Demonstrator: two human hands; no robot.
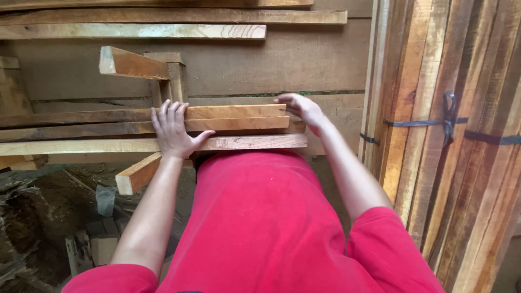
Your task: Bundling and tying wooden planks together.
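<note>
My left hand lies flat, fingers spread, on top of a row of long wooden planks set side by side at waist height. My right hand rests at the planks' right ends, fingers curled over the end of the far plank. The plank nearest my body is paler and pinkish. Neither hand lifts a plank off the stack. My red shirt fills the lower middle of the view.
Bundled upright planks tied with dark straps stand at my right. More long boards lie across the back against a wooden wall. A short wooden block and a frame piece jut out at left; scrap wood lies on the dirt floor.
</note>
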